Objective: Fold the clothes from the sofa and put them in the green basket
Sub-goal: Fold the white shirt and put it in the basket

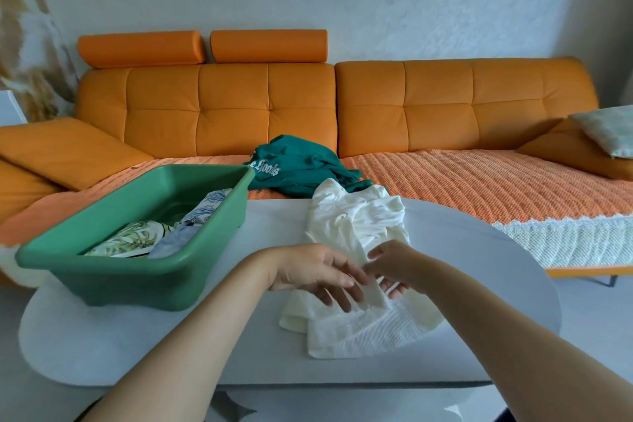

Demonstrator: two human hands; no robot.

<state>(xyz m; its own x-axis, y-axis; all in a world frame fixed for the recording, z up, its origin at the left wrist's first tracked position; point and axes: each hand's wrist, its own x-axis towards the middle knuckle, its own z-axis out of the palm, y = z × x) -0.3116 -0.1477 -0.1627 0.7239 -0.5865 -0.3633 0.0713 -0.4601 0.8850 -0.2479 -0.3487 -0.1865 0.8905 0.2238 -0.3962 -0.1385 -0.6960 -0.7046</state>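
The cream garment (356, 233) lies crumpled on the bench (137, 346), beside the green basket (113, 281). The hands meet over it: the left hand (315, 271) rests with fingers stretched out on the cloth, and the right hand (394, 267) pinches a fold. Folding looks barely begun, so spreading it flat comes next. 1 green sweatshirt (301, 164) waits on the sofa (479, 106).

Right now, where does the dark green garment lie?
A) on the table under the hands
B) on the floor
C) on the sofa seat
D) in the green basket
C: the dark green garment lies crumpled on the sofa seat, behind the cream garment the right hand holds.
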